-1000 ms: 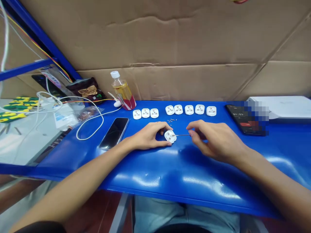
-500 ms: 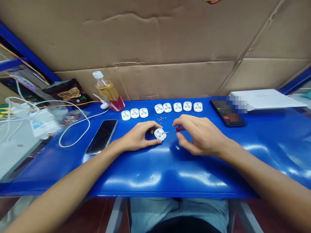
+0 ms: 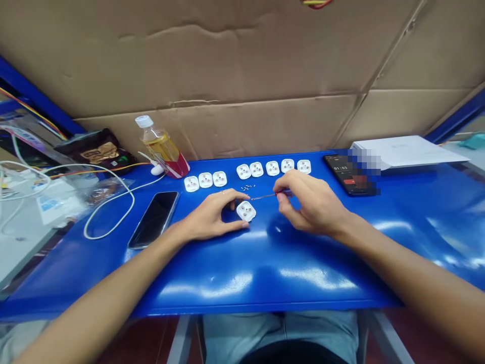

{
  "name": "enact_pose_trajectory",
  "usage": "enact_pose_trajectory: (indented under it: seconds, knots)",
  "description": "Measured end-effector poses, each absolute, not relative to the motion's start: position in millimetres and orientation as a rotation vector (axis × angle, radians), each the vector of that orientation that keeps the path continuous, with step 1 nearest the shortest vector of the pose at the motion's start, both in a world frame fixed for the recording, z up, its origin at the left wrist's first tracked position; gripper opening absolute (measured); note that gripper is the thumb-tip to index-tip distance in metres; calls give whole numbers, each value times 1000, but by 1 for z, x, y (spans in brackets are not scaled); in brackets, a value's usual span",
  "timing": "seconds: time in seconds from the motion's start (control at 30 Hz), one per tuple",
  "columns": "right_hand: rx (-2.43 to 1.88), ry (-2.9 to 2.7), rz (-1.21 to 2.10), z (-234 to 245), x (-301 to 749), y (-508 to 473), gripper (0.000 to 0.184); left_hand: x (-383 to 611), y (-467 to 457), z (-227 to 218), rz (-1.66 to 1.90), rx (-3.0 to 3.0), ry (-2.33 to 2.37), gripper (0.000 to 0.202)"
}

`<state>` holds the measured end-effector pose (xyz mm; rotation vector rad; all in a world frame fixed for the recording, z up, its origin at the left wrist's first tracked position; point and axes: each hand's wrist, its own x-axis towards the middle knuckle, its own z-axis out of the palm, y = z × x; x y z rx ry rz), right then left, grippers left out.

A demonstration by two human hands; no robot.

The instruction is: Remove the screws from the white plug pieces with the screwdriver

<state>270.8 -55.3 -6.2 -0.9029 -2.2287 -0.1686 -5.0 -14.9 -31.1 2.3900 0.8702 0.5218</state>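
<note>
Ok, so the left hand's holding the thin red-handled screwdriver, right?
No, that's the other hand: the head view shows the right hand pinching the thin red-handled screwdriver. The left hand is at the white plastic plug body.

Phone (image 3: 352, 174), upper right: its right part is covered by a pixelated blur, and the screen is only partly legible.
Small metal pieces (image 3: 247, 187), upper centre: too small for their exact kind to be told.
Screwdriver (image 3: 265, 196), centre: the handle is largely hidden by the right hand (image 3: 312, 202).
Coloured wires (image 3: 317, 3), top edge: cut off by the frame.
Cables (image 3: 22, 179), left edge: cut off by the frame.
Forearms (image 3: 94, 298), bottom corners: cut off by the frame.
</note>
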Motion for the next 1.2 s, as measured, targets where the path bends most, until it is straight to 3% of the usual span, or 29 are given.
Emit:
enact_pose_trajectory:
  seconds: [0.23,0.8,1.2]
  knots:
    - [-1161,-2283,-63,-17,272,-45,9,-3,-13,-32,646,2372,875,38]
    - [-1157,-2281,-116,-20,271,-41,7,4,1,-40,623,2372,773,49]
    - [-740,-2286,-26,-15,267,-53,6,-5,-8,-31,549,2271,940,55]
